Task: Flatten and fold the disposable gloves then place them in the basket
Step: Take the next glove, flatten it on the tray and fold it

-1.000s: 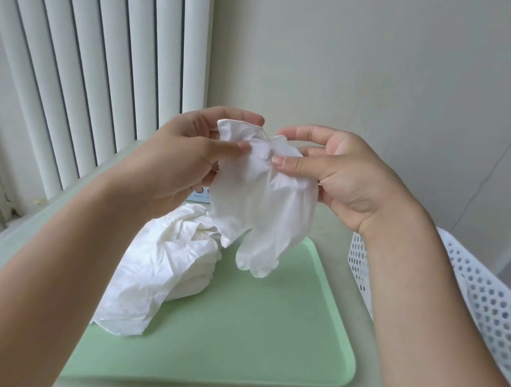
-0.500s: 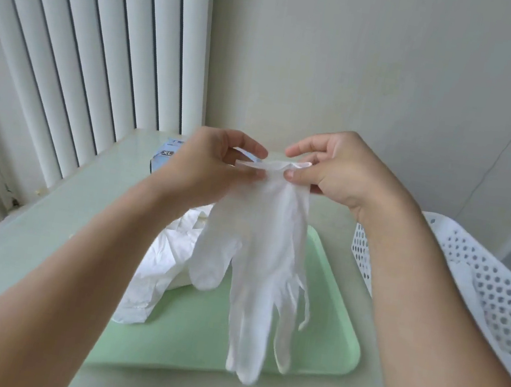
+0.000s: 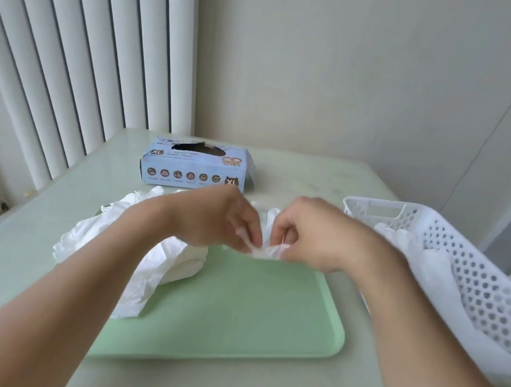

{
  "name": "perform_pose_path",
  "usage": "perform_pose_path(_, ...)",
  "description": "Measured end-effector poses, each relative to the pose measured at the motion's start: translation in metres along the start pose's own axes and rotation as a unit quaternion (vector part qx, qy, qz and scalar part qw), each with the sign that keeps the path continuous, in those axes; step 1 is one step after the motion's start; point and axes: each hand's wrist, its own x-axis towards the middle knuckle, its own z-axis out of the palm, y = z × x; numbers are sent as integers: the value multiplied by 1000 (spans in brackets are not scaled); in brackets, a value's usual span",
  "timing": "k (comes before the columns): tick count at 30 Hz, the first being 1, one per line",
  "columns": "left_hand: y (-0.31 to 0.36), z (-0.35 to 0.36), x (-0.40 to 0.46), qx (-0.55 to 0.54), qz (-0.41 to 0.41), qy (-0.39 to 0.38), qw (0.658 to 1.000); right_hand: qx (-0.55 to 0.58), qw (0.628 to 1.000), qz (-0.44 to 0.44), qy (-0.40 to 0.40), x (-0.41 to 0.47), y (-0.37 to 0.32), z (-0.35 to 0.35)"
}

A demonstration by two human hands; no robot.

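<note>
My left grip: my left hand (image 3: 220, 218) sits at frame centre, fingers curled down, pinching the near edge of the glove (image 3: 264, 250)
My right grip: my right hand (image 3: 311, 234) is just beside it, thumb and fingers pinching the same crumpled edge; the two hands nearly touch
Glove: white and thin, bunched between my fingertips over the far edge of the tray (image 3: 230, 309); most of it is hidden behind my hands, so I cannot tell how flat it lies
Tray: pale green, rounded corners, lying on the tabletop (image 3: 6, 255) in the lower middle of the frame
Glove pile (image 3: 171, 260): loose white gloves heaped at centre left, partly on the tray's left side and spilling onto the tabletop, partly behind my left forearm
Basket (image 3: 473, 279): white, perforated, at the right edge of the frame, beside the tray; white gloves show inside it
Glove box (image 3: 197, 166): light blue, marked XL, top torn open, standing behind the pile, above centre
Blinds (image 3: 70, 49): white vertical slats, upper left
</note>
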Motion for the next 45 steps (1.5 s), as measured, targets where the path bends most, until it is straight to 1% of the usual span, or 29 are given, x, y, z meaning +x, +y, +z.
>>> perform_pose_path(2, 3, 12, 0, 23, -20, -112, 993, 13, 999, -7, -36, -9, 2, 27)
perform_pose_path(4, 10, 24, -2, 1, -30, -196, 980, 50, 996, -8, -71, -19, 7, 43)
perform_pose_path(6, 16, 29, -3, -12, -29, -229, 973, 71, 992, -11, -108, -29, 13, 46)
perform_pose_path(8, 19, 29, -2, -19, -22, -237, 971, 92, 985, -17, -142, -37, 18, 43)
perform_pose_path(10, 19, 29, -2, -28, -23, -232, 972, 114, 981, -18, -157, -42, 21, 42)
perform_pose_path(12, 16, 29, 1, 8, -17, -191, 981, 124, 985, -19, -116, -39, 22, 49)
perform_pose_path(13, 15, 28, 3, 44, -14, -157, 987, 123, 990, -21, -63, -34, 21, 54)
perform_pose_path(15, 11, 25, 4, 118, -14, -85, 989, 86, 995, -28, 44, -26, 14, 65)
perform_pose_path(16, 9, 22, 4, 140, -18, -55, 988, 64, 995, -37, 62, -23, 10, 72)
perform_pose_path(17, 7, 19, 1, 149, -21, -28, 988, 54, 996, -50, 50, -22, 7, 79)
perform_pose_path(18, 5, 15, -3, 143, -19, -1, 990, 46, 997, -58, 18, -21, 5, 85)
perform_pose_path(20, -2, 8, -17, 105, -5, 61, 993, 32, 997, -71, -28, -22, 4, 89)
perform_pose_path(22, -14, 3, -34, 95, 21, 159, 982, 31, 997, -66, -40, -21, 10, 89)
perform_pose_path(24, -32, 7, -52, 129, 38, 250, 959, 38, 997, -49, -42, -22, 14, 85)
perform_pose_path(25, -45, 11, -64, 141, 31, 282, 948, 43, 998, -43, -31, -22, 13, 83)
perform_pose_path(27, -72, 19, -84, 131, 1, 335, 933, 55, 997, -34, 33, -24, 9, 81)
perform_pose_path(29, -94, 26, -96, 108, -29, 357, 927, 60, 990, -53, 113, -25, 2, 81)
perform_pose_path(31, -108, 28, -101, 92, -38, 345, 933, 113, 972, -114, 171, -23, -14, 85)
perform_pose_path(33, -111, 30, -99, 54, -39, 351, 934, 180, 951, -169, 186, -25, -38, 96)
perform_pose_path(34, -112, 30, -99, 38, -37, 364, 930, 189, 946, -187, 187, -24, -55, 101)
perform_pose_path(37, -118, 30, -98, 21, -20, 387, 922, 127, 946, -224, 197, -9, -105, 107)
perform_pose_path(40, -124, 31, -100, 15, -26, 392, 919, 60, 965, -186, 177, 20, -136, 108)
perform_pose_path(41, -125, 32, -100, 10, -30, 394, 919, 58, 970, -171, 165, 28, -136, 111)
perform_pose_path(42, -127, 33, -102, 6, -31, 394, 919, 89, 970, -161, 160, 36, -134, 114)
perform_pose_path(43, -127, 35, -103, 0, -29, 390, 920, 149, 964, -149, 164, 39, -126, 115)
perform_pose_path(45, -126, 34, -105, -25, -28, 382, 923, 288, 929, -118, 201, 45, -108, 111)
